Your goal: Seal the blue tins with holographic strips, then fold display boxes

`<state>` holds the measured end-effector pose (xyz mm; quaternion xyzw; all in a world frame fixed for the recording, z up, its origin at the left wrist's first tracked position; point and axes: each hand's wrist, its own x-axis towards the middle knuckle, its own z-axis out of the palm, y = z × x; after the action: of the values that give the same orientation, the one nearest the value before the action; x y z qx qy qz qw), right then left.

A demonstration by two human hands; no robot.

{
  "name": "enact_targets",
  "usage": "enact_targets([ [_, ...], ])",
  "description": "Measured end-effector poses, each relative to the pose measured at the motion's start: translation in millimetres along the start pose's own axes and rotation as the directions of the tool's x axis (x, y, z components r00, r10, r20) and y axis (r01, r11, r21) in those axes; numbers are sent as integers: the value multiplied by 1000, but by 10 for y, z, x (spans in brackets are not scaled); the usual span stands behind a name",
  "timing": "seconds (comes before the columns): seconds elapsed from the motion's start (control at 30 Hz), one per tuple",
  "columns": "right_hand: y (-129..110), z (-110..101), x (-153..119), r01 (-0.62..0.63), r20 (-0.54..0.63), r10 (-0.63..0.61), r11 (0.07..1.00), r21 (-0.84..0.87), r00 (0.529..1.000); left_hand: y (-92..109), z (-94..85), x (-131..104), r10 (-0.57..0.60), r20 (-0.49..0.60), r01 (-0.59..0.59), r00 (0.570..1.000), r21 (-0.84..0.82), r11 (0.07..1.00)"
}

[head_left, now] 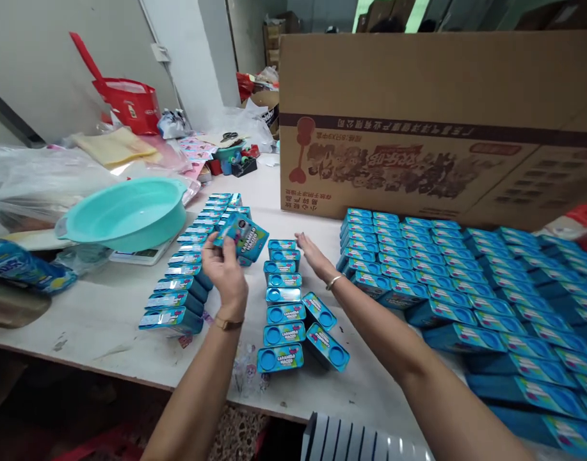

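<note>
My left hand (223, 266) grips a blue candy box (252, 240) printed "CARAMELO MACIZO", tilted and raised above the table. Beside the far end of the middle row of similar boxes (283, 314), my right hand (315, 257) is stretched out flat with nothing in it. Those boxes stand upright, and round recesses show on their tops. Two boxes (328, 346) stand askew just right of that row. Left of my left hand runs another row of blue boxes (171, 317), its far part partly hidden behind the held box.
Many blue boxes (447, 294) fill the table's right side. Behind them rises a large cardboard carton (418, 77). A turquoise basin (125, 214) rests on a white scale (146, 253) at left, near plastic bags and a red bag (132, 105). The table edge is close in front.
</note>
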<state>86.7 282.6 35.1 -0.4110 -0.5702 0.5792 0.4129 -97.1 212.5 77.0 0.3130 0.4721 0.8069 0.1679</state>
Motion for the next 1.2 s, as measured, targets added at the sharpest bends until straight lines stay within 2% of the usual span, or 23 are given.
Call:
enact_targets([
  [0.07, -169, -137, -332, 61, -56, -66, 995, -73, 996, 204, -36, 42, -75, 15, 77, 997, -119, 990],
  [0.1, -254, -196, -534, 92, -31, -96, 987, -131, 995, 323, -71, 31, -107, 34, 111, 994, -159, 981],
  [0.13, -329, -238, -744, 142, 68, -129, 957, -252, 989, 450, -113, -2, -135, 57, 144, 989, -183, 973],
  [0.2, -435, -260, -1137, 268, 319, -115, 830, -490, 941, 701, -210, -126, -177, 110, 196, 978, -191, 962],
  [0.23, -462, -239, -1299, 312, 404, -61, 742, -594, 913, 815, -259, -211, -195, 142, 218, 971, -179, 959],
  [0.3, -475, -154, -1530, 331, 449, 66, 580, -744, 891, 999, -355, -412, -223, 215, 254, 951, -127, 959],
  [0.37, -468, -62, -1656, 282, 380, 129, 465, -839, 916, 1128, -446, -643, -240, 307, 268, 921, -50, 962],
  [0.43, -478, -14, -1737, 222, 286, 117, 385, -896, 951, 1220, -530, -891, -249, 402, 250, 881, 50, 967],
  [0.57, -558, -132, -1970, 21, 47, 107, 235, -972, 993, 1339, -651, -1390, -268, 560, 174, 784, 216, 961],
  [0.67, -607, -339, -2229, -171, -156, 107, 149, -974, 982, 1323, -659, -1703, -276, 665, 103, 694, 288, 952],
  [0.7, -613, -408, -2316, -230, -217, 106, 125, -965, 970, 1286, -640, -1790, -263, 690, 63, 674, 301, 951],
  [0.77, -610, -526, -2471, -338, -328, 116, 84, -937, 938, 1165, -564, -1943, -204, 716, -40, 668, 308, 951],
  [0.87, -570, -606, -2623, -440, -426, 140, 88, -894, 894, 908, -385, -2154, -98, 706, -187, 702, 316, 930],
  [0.93, -524, -595, -2670, -477, -461, 132, 127, -870, 877, 718, -268, -2308, -88, 680, -227, 728, 360, 905],
  [1.0, -470, -567, -2694, -505, -493, 112, 186, -843, 863, 537, -196, -2474, -114, 672, -228, 732, 398, 888],
  [1.1, -385, -594, -2754, -506, -500, 106, 316, -803, 859, 341, -207, -2677, -167, 723, -206, 671, 398, 894],
  [1.17, -338, -690, -2843, -443, -444, 106, 437, -783, 890, 293, -272, -2702, -213, 770, -177, 601, 388, 904],
  [1.2, -318, -756, -2900, -396, -399, 108, 502, -769, 911, 297, -308, -2668, -239, 798, -161, 553, 384, 909],
])
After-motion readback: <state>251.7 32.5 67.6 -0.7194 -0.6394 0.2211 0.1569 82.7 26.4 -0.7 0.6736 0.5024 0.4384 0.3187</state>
